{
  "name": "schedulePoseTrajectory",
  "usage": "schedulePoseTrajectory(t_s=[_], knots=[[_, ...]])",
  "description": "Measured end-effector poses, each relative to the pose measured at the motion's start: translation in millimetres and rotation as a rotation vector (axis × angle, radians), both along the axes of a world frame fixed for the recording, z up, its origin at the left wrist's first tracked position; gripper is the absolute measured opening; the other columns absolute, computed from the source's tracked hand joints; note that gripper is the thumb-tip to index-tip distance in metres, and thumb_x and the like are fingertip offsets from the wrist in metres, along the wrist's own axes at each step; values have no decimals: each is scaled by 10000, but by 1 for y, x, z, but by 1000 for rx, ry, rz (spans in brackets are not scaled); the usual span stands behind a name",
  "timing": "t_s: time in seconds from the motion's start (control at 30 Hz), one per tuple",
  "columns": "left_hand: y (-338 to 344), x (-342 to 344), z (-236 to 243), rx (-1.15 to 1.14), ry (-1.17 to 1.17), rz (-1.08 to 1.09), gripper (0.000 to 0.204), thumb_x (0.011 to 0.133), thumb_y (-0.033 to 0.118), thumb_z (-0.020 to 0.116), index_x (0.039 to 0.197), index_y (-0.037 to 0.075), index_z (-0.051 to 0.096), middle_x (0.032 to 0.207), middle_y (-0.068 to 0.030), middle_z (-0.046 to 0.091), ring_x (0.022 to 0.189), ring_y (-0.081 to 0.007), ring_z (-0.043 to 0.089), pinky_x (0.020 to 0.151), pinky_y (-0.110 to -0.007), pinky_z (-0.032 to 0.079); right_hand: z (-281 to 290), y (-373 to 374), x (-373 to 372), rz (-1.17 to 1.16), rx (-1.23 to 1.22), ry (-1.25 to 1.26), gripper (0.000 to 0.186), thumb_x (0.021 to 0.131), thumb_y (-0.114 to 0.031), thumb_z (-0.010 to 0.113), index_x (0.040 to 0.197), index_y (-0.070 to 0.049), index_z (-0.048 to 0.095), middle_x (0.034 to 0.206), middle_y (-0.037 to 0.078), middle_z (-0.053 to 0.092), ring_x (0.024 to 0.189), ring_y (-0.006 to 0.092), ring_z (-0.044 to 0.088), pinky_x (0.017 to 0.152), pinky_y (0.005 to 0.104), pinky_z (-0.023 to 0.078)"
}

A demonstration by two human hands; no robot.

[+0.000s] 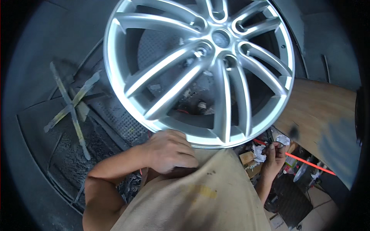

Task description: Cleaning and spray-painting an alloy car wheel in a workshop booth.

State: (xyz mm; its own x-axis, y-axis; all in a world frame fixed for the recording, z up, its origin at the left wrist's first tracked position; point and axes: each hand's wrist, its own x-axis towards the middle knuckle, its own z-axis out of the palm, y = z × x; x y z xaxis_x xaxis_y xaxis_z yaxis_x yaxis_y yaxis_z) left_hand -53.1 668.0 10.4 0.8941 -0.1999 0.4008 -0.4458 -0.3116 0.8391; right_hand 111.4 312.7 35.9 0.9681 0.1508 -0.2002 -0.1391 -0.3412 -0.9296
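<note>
A silver multi-spoke alloy wheel (227, 104) fills the upper middle of the view, face up. My left hand (171, 152) is curled just below its near rim, against the beige cloth (204, 192) over my body; what its fingers grip, if anything, is unclear. Right of the wheel's lower edge, my right hand (274, 156) is closed on a small dark object that I cannot make out, beside an orange-red hose (308, 164) that runs off to the lower right.
At left, crossed strips of tape (72, 106) lie on a dark, paint-coated surface (34, 134). A wooden board (320, 96) is at right. Under it sit cardboard, crumpled paper (259, 151) and assorted items. A dark mat (289, 204) lies on the tiled floor (322, 215).
</note>
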Motion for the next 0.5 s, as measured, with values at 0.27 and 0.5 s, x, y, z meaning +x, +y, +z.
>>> schedulePoseTrajectory(t_s=[0.27, 0.5], knots=[[-11, -1, 12, -278, -19, -127, 129, 888, 122, 658, 906, 0, 698, 732, -100, 635, 644, -263, 639, 577, -360, 482, 5, 0, -4, 52, -138, -16, 214, 1028, -124, 626, 1176, 23, 675, 885, 57, 659, 697, 99, 581, 626, 239, 465], [-4, -7, 27, -183, 15, -46, 161, 799, 190, 637, 874, 50, 609, 715, -67, 560, 668, -260, 616, 595, -397, 465, 10, -3, -4, 62, -222, 57, 214, 1044, -141, 606, 1158, 25, 680, 759, 14, 588, 631, 76, 524, 576, 227, 416]])
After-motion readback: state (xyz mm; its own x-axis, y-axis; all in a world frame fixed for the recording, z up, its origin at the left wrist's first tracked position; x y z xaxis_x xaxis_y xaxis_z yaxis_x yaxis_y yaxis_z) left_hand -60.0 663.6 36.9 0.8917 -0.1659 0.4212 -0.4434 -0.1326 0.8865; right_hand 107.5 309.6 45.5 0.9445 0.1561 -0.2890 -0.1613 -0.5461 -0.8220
